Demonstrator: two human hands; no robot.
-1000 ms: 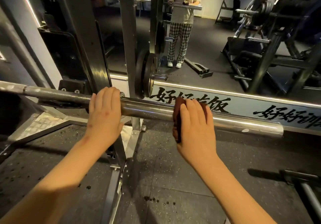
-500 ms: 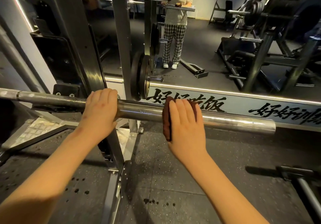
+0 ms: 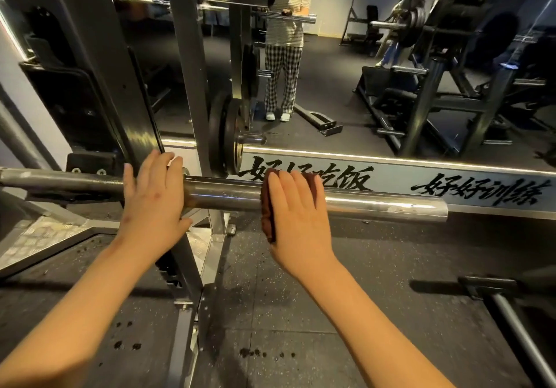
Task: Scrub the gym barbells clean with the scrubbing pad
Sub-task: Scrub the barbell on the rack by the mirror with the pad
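Dark rubber floor (image 3: 301, 312) lies under a gym rack, and a big mirror (image 3: 331, 86) fills the wall behind the barbell (image 3: 222, 193). The barbell lies flat across the picture, sitting on the rack. Black weight plates (image 3: 224, 140) hang just behind it.

The left hand (image 3: 153, 198) lies over the barbell where the thin part meets the fat shiny part. Its fingers are laid out nearly straight across the top, not wrapped round. It looks like it is keeping the barbell from rolling.

The right hand (image 3: 298, 216) is further right along the barbell, on the fat shiny part. It presses the brown scrubbing pad (image 3: 267, 207) down with flat fingers. The pad is draped over the barbell, with its edge sticking out to the left of the hand. The thumb is hidden, so I cannot tell if it hooks under.

This looks like the rubbing step, right in the middle of the job. The stretch of barbell to the right of the pad has pale marks on it. Next, the pad should slide along that way, pushing hard. The left hand should hold the barbell firm.
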